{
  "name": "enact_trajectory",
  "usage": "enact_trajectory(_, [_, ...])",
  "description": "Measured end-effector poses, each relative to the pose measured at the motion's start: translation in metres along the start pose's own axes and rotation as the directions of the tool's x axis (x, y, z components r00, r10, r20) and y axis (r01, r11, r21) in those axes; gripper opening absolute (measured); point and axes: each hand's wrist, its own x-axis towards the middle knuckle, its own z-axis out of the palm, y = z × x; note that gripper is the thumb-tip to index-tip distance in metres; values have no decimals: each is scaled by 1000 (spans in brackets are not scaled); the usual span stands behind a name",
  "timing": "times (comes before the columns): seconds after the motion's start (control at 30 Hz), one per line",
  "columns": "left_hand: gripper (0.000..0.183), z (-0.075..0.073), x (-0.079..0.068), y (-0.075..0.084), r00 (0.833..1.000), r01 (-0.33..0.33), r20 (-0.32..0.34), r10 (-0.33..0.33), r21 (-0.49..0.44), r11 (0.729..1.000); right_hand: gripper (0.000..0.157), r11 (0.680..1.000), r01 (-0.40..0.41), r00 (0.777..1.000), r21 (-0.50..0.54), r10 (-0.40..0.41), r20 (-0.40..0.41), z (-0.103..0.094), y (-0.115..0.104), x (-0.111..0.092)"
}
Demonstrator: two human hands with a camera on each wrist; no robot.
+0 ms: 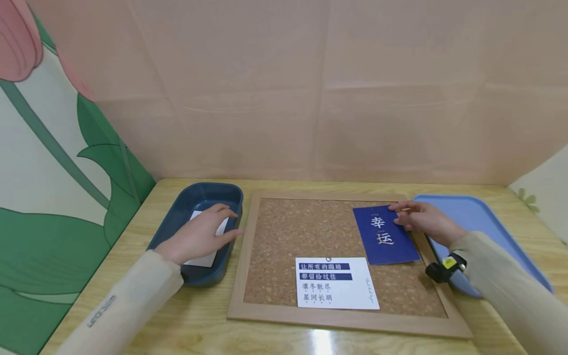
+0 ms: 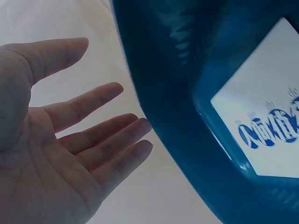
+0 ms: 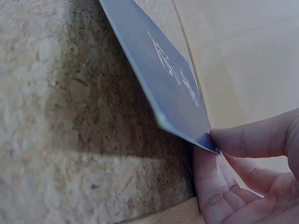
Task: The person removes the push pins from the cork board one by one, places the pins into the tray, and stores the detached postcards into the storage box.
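Right hand [image 1: 423, 219] pinching blue card [image 1: 382, 236] at a corner, upper right in the head view, thumb on top, finger underneath — card is over the right part of the corkboard [image 1: 301, 227], tilted, casting a shadow on the cork. Left hand [image 1: 201, 234] holding nothing, fingers extended and apart, over the dark blue bin [image 1: 173, 219] in head view; can't tell if it touches the rim. White sheet [image 1: 201, 260] with blue print inside bin. White card [image 1: 337, 296] on lower middle of corkboard, small pin [image 1: 329, 259] at top edge — light blue tray [image 1: 470, 212] right of board, all on wooden worktop [image 1: 195, 315]
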Motion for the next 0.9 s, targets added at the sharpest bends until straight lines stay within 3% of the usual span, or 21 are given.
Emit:
enact_trajectory(0.37, [45, -4, -12, -20, 998, 35, -45, -35, 20, 999, 52, 1000, -12, 1000, -6, 12, -4, 0, -3, -1])
enact_trajectory(0.7, [34, -7, -18, -40, 989, 59, -137, -55, 21, 998, 52, 1000, -24, 1000, -8, 24, -1, 1, -2, -2])
enact_trajectory(0.9, [37, -9, -23, -52, 985, 102, -143, -100, 2, 995, 52, 1000, -14, 1000, -17, 14, -4, 1, -2, -3])
